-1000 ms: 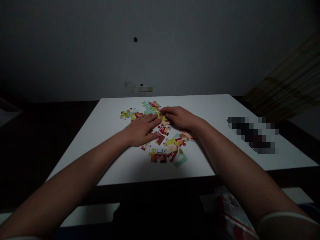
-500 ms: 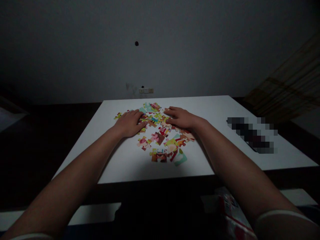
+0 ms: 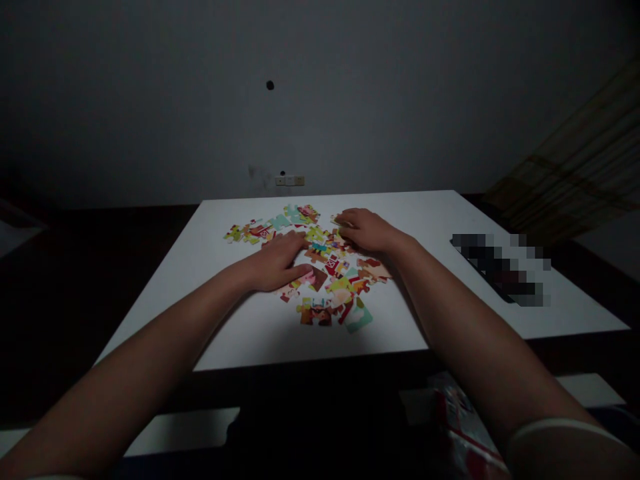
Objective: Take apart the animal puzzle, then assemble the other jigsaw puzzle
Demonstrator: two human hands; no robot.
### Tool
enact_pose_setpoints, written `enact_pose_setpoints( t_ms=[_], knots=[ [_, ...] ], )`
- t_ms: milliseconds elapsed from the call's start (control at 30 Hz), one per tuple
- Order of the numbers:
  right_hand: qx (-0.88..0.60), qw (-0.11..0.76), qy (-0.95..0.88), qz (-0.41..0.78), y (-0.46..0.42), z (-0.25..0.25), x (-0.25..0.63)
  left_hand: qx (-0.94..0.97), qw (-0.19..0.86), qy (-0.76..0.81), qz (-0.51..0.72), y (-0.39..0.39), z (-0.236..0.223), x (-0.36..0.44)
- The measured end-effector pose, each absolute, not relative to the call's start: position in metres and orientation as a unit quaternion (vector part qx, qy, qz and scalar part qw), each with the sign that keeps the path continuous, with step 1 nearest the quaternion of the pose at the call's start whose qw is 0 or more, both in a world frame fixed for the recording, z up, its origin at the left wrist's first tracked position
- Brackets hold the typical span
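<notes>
Many colourful jigsaw puzzle pieces (image 3: 345, 290) lie in a loose, partly overlapping heap on the white table (image 3: 225, 340). My left hand (image 3: 280, 263) rests palm down on the left part of the heap, its fingers stretched and the thumb apart, beside a brown and pink piece (image 3: 316, 278). On the right of the heap, my right hand (image 3: 367, 230) lies palm down with slightly bent fingers spread over the pieces. A small piece (image 3: 336, 218) shows at its fingertips. Pieces beneath both palms are hidden.
A dark, pixelated object (image 3: 495, 270) lies on the table's right side. Behind the table is a grey wall with a socket strip (image 3: 290, 181). Below the front edge, a shiny red and white package (image 3: 467, 427) sits near my right forearm. A curtain (image 3: 570, 153) hangs at the right.
My left hand has slid right and toward me across the heap, uncovering pieces at the far left. My right hand has shifted slightly away from me. The view has moved a little.
</notes>
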State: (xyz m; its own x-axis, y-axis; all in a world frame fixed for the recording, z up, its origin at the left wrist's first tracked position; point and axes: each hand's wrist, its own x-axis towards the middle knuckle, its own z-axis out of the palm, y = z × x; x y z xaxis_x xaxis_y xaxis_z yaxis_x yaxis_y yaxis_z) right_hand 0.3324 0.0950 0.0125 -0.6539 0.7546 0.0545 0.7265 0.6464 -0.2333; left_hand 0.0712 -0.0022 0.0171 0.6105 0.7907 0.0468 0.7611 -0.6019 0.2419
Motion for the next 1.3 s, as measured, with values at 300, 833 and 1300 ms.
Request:
enact_pose_setpoints(
  t_ms=[300, 833, 1300],
  knots=[
    [-0.395, 0.073, -0.913, 0.075, 0.098, 0.005, 0.335, 0.921, 0.110, 0.373, 0.009, -0.013, 0.014, 0.085],
    [-0.606, 0.082, -0.791, -0.008, 0.107, 0.002, 0.356, 0.846, 0.041, 0.530, 0.026, 0.010, 0.000, 0.052],
    [-0.596, 0.036, -0.802, -0.004, 0.104, 0.012, 0.351, 0.889, 0.060, 0.429, 0.150, 0.009, 0.013, 0.060]
  ],
)
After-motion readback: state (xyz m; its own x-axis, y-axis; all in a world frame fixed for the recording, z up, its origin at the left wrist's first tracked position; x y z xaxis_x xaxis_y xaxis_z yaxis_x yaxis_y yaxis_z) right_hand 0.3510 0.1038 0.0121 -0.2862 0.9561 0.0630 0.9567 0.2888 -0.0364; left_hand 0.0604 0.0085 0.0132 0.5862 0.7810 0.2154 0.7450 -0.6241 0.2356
